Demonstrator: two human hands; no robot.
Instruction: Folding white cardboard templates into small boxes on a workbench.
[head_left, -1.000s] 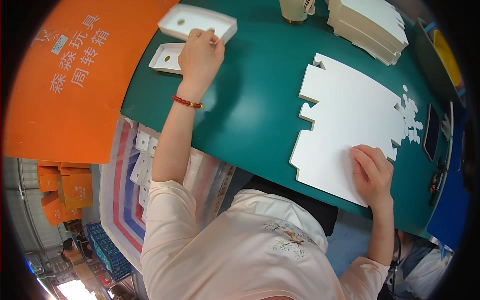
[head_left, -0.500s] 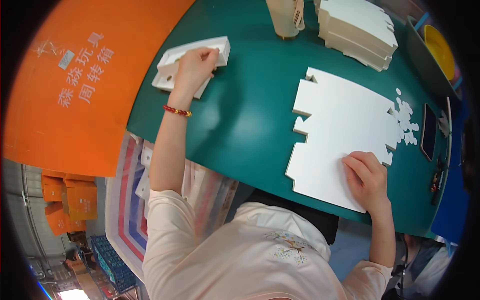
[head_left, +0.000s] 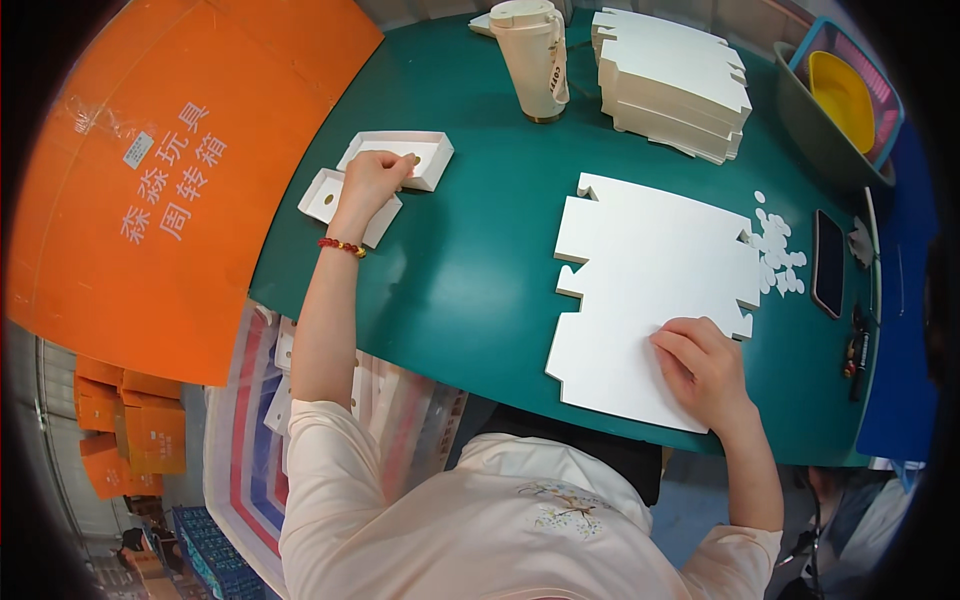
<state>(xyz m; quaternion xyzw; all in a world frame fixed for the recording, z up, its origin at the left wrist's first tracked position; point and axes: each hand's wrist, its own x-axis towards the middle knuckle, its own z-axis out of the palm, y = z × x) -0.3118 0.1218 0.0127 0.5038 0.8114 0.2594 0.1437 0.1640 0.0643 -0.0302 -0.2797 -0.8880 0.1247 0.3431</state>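
Note:
My left hand [head_left: 372, 186] is over two shallow white boxes on the table, its thumb and fingertips pinched together. The fingertips meet beside a small gold-brown round spot inside the farther white box [head_left: 433, 148]. Partly under my wrist lies the nearer white box [head_left: 322, 197], showing another such spot. Whether anything is between these fingers is too small to see. My right hand [head_left: 706, 372] rests on a flat stack of white notched sheets [head_left: 640, 270], fingers curled and thumb against them. What they hold, if anything, is hidden.
Small white discs [head_left: 776, 248] lie scattered right of the sheets, near a phone [head_left: 828, 262]. Farther back stand a lidded cup [head_left: 528, 65] and a taller white notched stack [head_left: 675, 85]. Basins [head_left: 835, 110] sit far right. A large orange box [head_left: 170, 180] borders the left.
The farther box was tilted and overlapping the nearer one; now it lies lower and farther from it. My left fingertips have shifted from its rim to inside it. My right hand stays on the sheets.

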